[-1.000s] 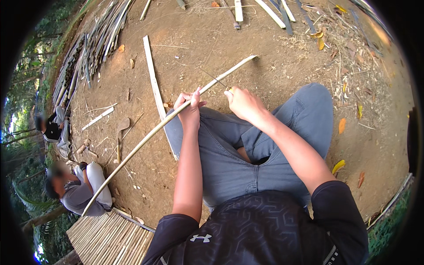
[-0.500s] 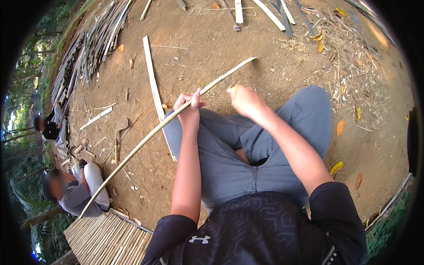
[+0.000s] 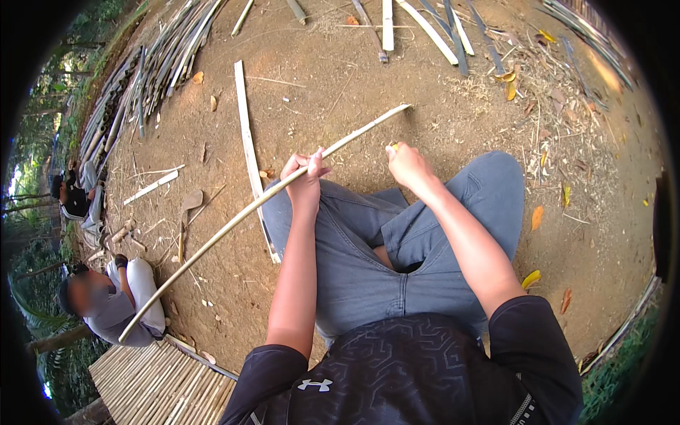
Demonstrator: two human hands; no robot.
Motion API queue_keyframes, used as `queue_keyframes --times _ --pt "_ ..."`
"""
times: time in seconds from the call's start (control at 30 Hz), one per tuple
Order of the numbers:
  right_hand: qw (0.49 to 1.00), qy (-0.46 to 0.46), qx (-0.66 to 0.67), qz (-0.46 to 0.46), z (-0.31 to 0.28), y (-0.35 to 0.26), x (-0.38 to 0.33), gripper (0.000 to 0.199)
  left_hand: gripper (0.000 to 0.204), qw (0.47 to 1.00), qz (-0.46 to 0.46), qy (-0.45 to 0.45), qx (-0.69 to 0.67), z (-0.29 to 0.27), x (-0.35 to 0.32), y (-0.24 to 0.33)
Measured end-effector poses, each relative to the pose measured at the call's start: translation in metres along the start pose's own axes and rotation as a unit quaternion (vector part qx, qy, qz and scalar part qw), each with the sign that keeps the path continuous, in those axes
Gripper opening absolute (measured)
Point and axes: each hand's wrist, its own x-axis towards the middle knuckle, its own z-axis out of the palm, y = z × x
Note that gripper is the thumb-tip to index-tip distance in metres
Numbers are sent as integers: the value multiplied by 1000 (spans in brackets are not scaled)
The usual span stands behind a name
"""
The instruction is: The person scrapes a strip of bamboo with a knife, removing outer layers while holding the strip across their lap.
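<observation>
Bare dirt ground [image 3: 340,78] in daylight, bamboo poles [image 3: 152,67] stacked at left, dry leaves [image 3: 538,216] scattered, slatted mat [image 3: 152,386] laid below, trees [image 3: 32,127] beyond

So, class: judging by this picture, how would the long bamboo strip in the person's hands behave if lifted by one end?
The bamboo strip is long, thin and already bowed, so it would probably flex and droop. The left hand grips it lightly, so it is likely light.
</observation>
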Motion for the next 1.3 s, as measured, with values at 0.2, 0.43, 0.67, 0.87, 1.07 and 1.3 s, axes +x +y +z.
queue_keyframes --times 0.2,0.43,0.67,0.87,1.07,1.3 --pt "999 22 19 -18 19 14 6 43 30 1000 -4 13 -15 0 3 -2" --pt "994 63 -39 -84 26 -6 -10 40 28 997 11 -17 70 -8 -3 -4" --pt "978 107 105 146 29 71 64 47 31 1000 -2 3 14 1 2 -1" --pt "992 81 59 76 50 68 37 49 32 998 -22 49 42 3 3 4" --pt "990 103 86 34 46 59 21 51 36 998 -23 60 23 2 2 2" --pt "991 -55 124 -23 7 -21 -17 55 40 998 19 49 21 0 1 -3"
